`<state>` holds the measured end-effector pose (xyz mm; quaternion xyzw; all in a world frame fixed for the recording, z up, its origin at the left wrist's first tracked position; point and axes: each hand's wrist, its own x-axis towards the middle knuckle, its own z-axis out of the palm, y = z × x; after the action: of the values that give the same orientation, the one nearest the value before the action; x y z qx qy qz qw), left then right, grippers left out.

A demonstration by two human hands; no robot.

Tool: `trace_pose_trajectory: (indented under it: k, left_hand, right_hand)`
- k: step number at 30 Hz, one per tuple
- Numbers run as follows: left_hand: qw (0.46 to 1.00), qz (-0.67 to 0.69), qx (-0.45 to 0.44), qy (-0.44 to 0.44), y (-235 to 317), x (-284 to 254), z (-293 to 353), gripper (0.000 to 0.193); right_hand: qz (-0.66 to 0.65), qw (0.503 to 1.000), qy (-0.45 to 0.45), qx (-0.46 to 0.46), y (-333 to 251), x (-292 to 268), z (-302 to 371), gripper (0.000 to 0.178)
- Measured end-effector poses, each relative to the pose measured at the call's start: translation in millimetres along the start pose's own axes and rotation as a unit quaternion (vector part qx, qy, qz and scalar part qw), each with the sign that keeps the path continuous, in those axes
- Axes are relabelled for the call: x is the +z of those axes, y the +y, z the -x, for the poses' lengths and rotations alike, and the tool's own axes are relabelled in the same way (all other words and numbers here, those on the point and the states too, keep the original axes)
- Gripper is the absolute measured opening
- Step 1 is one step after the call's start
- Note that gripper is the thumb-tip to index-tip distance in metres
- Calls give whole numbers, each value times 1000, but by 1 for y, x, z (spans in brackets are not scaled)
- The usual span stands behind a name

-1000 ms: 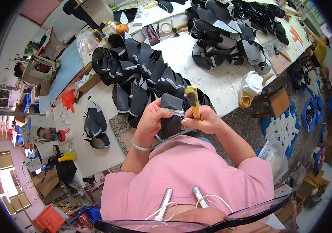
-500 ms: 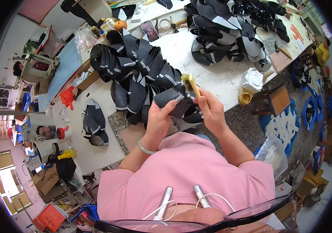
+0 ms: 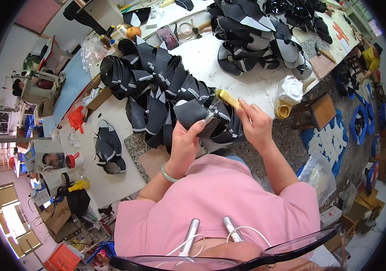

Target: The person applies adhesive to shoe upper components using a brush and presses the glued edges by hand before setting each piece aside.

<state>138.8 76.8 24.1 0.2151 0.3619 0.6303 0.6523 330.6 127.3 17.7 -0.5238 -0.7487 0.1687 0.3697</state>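
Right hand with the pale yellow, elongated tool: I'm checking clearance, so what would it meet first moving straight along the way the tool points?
The right hand, tool leading, would probably meet the overlapping heap of black, pale-striped shoe pieces, though height is unclear.

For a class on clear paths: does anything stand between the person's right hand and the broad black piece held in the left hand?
Nothing visible does. The right hand holds a long yellow tool pointing past the broad black piece; piled black pieces with white strips show beyond the gap.
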Motion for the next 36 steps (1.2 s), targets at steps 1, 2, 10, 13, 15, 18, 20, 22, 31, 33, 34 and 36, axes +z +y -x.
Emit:
trace_pose_trajectory:
  k: [1,2,10,13,15,18,20,22,31,33,34,36]
  left_hand:
    - [1000,6,-3,10,0,2,-1,33]
    - [1000,5,-6,10,0,2,-2,33]
    - [977,93,-187,50,-18,-10,-14,19]
    - [970,130,-196,65,-26,-9,-18,20]
    - [972,114,-193,65,-26,-4,-18,20]
    - [971,104,-202,74,-26,-1,-21,21]
    - [967,111,-213,84,-26,2,-21,21]
    - [976,83,-195,53,-26,5,-19,22]
    - [998,-40,54,-19,-13,30,-2,35]
    - [996,-56,72,-21,-11,26,-2,35]
    - [993,-71,86,-24,-10,24,-2,34]
    - [991,-79,107,-16,-7,20,-1,34]
  right_hand:
    - [-45,999,3,-27,-3,-2,3,26]
    - [-90,995,7,-52,-16,-7,8,25]
    - [-30,998,0,-48,-8,-10,22,24]
    - [9,1000,-5,21,12,-9,25,25]
    - [-5,999,-1,43,9,-15,28,25]
    - [-5,1000,-14,-11,7,-18,33,26]
    - [90,994,-16,53,22,-20,28,27]
    - [46,998,13,51,18,-25,29,26]
    - [-53,998,-2,-16,-7,-33,23,26]
    - [-27,999,-19,-15,1,-25,19,27]
    - [-7,1000,-7,-5,9,-20,18,27]
    - [9,1000,-1,-6,2,-16,13,28]
